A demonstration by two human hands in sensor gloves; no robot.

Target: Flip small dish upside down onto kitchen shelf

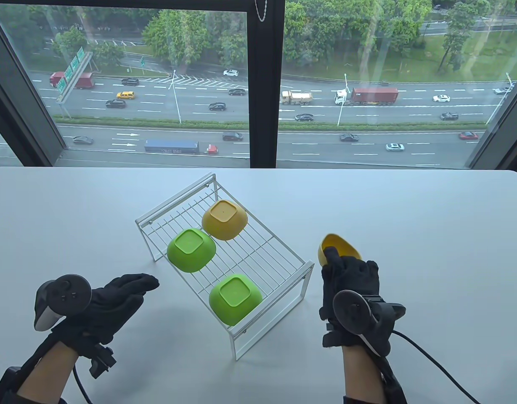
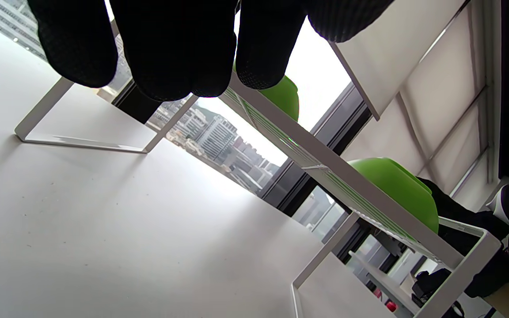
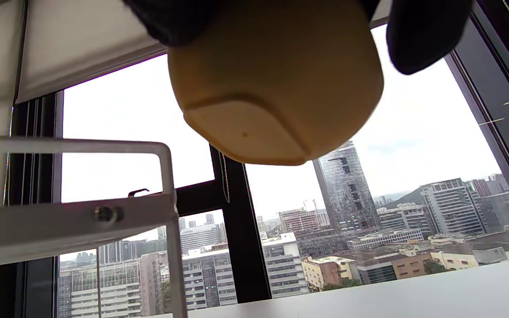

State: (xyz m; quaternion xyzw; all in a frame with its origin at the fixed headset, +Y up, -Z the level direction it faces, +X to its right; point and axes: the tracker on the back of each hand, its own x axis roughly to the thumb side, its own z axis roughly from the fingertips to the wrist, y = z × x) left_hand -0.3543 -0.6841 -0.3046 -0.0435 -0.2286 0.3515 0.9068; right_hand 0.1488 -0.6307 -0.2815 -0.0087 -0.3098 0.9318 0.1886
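Observation:
My right hand (image 1: 346, 273) grips a small yellow dish (image 1: 338, 248) above the table, to the right of the white wire shelf (image 1: 279, 261). The dish is tilted, its opening facing up and away; the right wrist view shows its underside (image 3: 276, 88) between my fingers (image 3: 427, 35). Three dishes lie upside down on the shelf: a yellow one (image 1: 224, 219) at the far end, a green one (image 1: 191, 249) in the middle, a green one (image 1: 235, 299) at the near end. My left hand (image 1: 123, 290) is open and empty, left of the shelf, fingers (image 2: 170, 48) extended.
The shelf stands diagonally on the white table (image 1: 430, 219); its leg frame (image 2: 82, 141) and the two green dishes (image 2: 396, 185) show in the left wrist view. A window with a dark central post (image 1: 264, 84) runs behind the table's far edge.

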